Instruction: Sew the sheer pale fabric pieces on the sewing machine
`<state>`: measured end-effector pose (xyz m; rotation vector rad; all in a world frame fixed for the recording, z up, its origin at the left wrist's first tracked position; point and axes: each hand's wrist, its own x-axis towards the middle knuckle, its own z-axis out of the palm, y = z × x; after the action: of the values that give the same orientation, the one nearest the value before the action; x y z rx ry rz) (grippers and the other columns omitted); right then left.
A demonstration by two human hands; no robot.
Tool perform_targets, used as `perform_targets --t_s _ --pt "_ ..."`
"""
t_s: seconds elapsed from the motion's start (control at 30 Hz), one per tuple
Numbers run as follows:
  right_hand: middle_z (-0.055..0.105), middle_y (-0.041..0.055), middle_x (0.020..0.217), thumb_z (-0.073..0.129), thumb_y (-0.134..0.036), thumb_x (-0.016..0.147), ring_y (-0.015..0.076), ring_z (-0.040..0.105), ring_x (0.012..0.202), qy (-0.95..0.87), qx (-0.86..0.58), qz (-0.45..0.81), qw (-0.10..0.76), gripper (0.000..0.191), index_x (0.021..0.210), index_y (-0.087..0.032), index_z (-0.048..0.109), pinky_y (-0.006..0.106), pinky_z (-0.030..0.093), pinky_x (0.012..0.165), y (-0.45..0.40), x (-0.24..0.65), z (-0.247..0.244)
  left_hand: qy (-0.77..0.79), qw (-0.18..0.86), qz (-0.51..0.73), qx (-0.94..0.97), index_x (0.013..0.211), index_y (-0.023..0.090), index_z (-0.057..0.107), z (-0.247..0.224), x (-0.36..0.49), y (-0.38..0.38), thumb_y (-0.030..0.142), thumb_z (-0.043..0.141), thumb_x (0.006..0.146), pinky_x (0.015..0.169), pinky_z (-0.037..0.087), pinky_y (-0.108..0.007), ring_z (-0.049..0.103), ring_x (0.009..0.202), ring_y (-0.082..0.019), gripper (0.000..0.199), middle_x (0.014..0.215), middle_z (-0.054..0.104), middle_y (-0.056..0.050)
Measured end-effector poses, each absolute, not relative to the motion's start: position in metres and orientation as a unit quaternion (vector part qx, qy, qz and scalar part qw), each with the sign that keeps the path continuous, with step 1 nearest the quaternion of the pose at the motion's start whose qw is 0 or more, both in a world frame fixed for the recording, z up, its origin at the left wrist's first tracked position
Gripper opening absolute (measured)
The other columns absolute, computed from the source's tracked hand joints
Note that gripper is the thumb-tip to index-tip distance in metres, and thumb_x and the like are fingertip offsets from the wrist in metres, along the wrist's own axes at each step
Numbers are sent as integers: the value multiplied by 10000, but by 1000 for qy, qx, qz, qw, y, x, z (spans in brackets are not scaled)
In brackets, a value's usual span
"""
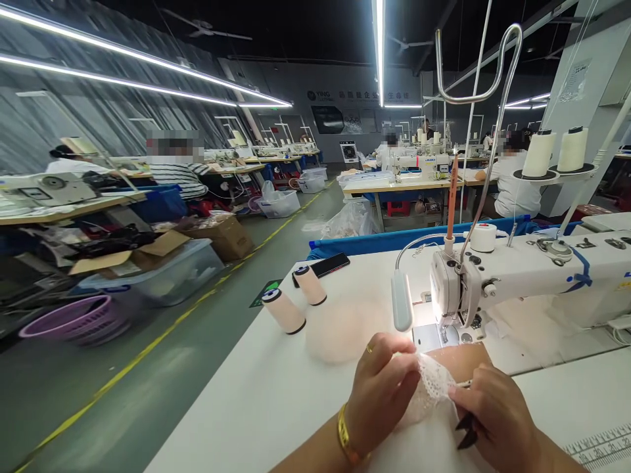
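Note:
My left hand [387, 374], with a gold bracelet at the wrist, pinches the edge of a piece of white lace [436, 376] in front of the sewing machine. Thumb and fingers of my right hand [497, 410] close on the lace's other side. Black thread snips [467, 431] are tucked in that same hand, their dark ends sticking out below the fingers. Sheer pale fabric hangs from the lace towards the table's near side. Just beyond my hands stands the white sewing machine [458, 282], its needle area lit. A tan piece [458, 361] lies by its needle plate.
Two thread cones, a near one [283, 312] and a far one [310, 286], stand left beside a dark phone [330, 264]. Sheer fabric [345, 328] lies near them. A ruler [604, 450] is at lower right. Co-workers sit at other machines beyond the aisle.

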<state>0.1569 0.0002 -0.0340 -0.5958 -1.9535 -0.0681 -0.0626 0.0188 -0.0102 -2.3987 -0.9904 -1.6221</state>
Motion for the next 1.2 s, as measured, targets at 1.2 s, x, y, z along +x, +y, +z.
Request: perform_targets --t_s 1.2 --pt "773 47 1116 522 -438 1023 238 730 980 -741 -493 224 396 274 1179 -283 685 319 583 837 -3 151 -47 -499 -497 -409 -580 970 184 654 -15 -54 23 345 722 763 740 464 -309 568 816 -204 272 872 626 -29"
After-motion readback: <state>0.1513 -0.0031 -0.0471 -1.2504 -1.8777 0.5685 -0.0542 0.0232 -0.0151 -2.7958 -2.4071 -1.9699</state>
